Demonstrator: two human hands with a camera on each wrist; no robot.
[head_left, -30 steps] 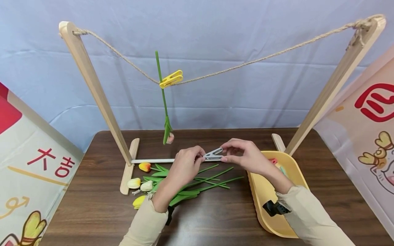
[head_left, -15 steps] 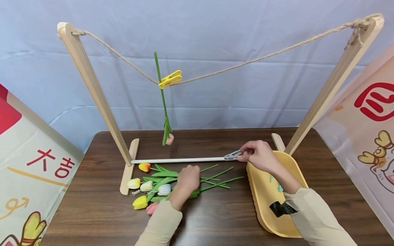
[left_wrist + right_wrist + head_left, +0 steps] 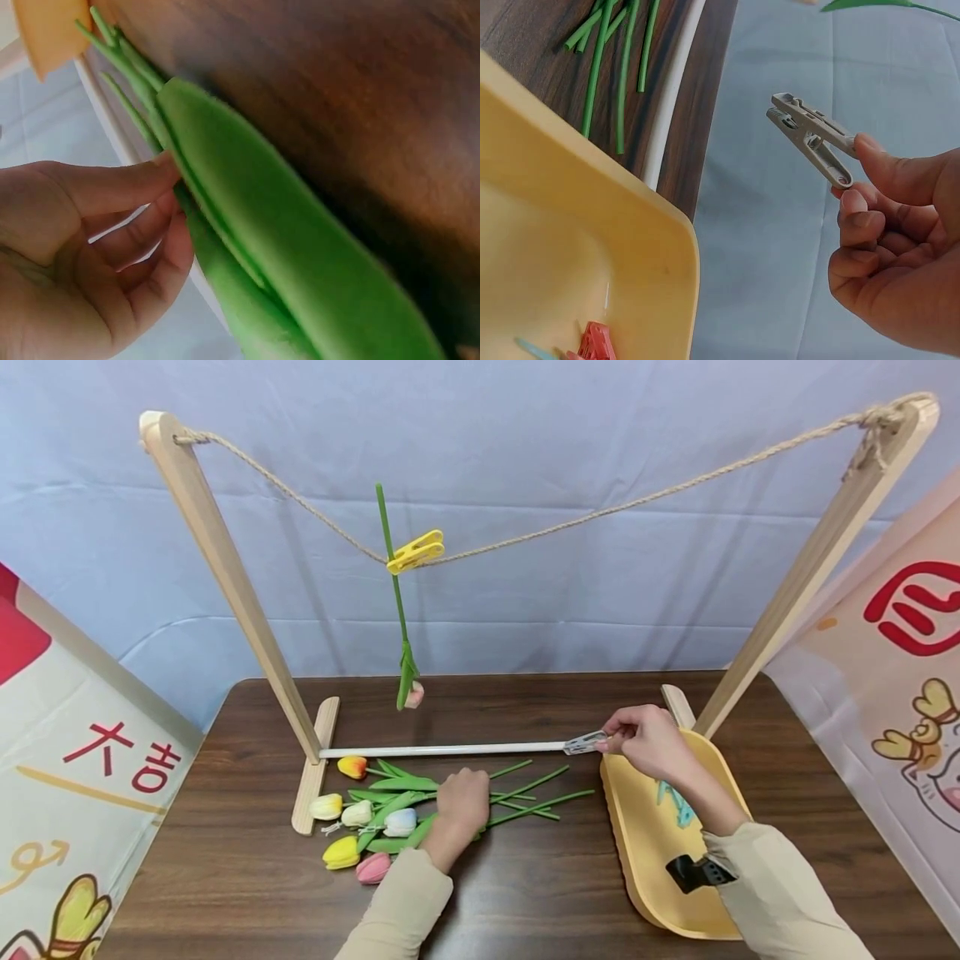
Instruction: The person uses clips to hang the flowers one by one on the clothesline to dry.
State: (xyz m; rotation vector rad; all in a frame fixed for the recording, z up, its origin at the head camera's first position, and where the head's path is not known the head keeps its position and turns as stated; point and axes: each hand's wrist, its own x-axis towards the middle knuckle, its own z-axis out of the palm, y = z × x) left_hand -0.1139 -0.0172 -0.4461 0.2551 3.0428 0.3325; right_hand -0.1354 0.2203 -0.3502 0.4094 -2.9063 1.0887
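In the right wrist view, the thumb and fingertips of my right hand (image 3: 907, 247) pinch the handle end of a grey clothespin (image 3: 810, 135). The head view shows this right hand (image 3: 645, 739) above the yellow tray's far left corner. My left hand (image 3: 462, 802) is over the pile of artificial tulips. The left wrist view has the left hand's (image 3: 97, 247) thumb and fingers pinching a green tulip stem beside a broad leaf (image 3: 262, 210); which bloom it belongs to is unclear. Tulip heads lie to the left, among them a pink one (image 3: 373, 868) and a pale blue one (image 3: 401, 822).
A twine line (image 3: 555, 531) sags between two wooden posts (image 3: 232, 585). A yellow clothespin (image 3: 416, 552) clips one tulip (image 3: 407, 672) upside down on it. A white rod (image 3: 442, 750) crosses low behind the pile. The yellow tray (image 3: 637, 893) holds more clothespins (image 3: 677, 806).
My left hand has let go of the grey clothespin and moved down onto the tulips. The right hand has carried the clothespin right, towards the tray.
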